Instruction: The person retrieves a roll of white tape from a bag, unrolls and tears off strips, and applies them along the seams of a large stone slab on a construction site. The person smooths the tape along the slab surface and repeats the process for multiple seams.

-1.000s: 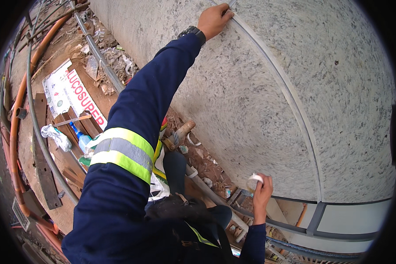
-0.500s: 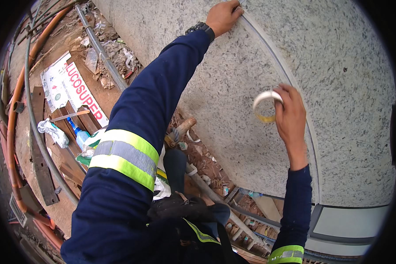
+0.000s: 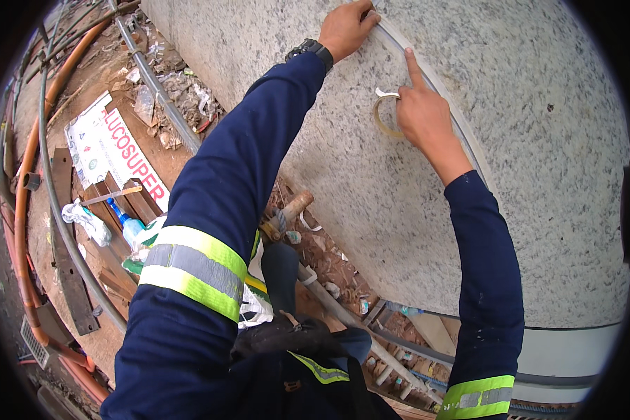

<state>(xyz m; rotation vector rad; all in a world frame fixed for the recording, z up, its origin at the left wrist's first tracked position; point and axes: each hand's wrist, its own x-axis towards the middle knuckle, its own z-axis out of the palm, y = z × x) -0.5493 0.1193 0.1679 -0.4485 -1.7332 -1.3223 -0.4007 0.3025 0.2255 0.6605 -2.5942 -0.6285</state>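
Along the curved joint (image 3: 462,127) in a speckled grey stone wall (image 3: 357,161), a pale strip runs between my two hands. At the top, my left hand (image 3: 346,31) lies against the wall with its fingers bent together at the joint; what they pinch, if anything, is too small to make out. My right hand (image 3: 427,112) holds a roll of tape (image 3: 383,124), pale yellowish with a loose white flap on its rim. Its index finger stretches up and presses on the joint, while the other fingers curl round the roll.
To the left below lie a white printed panel (image 3: 122,150), a blue-topped spray bottle (image 3: 128,225) and a crumpled rag (image 3: 87,220) on boards. Orange pipe (image 3: 28,175) and metal tubes (image 3: 154,77) run along the left. Rubble (image 3: 189,98) lies beside the wall's foot.
My right hand has moved up along the joint with the tape roll, and its index finger now reaches out onto the joint. My left hand stays nearly in place.
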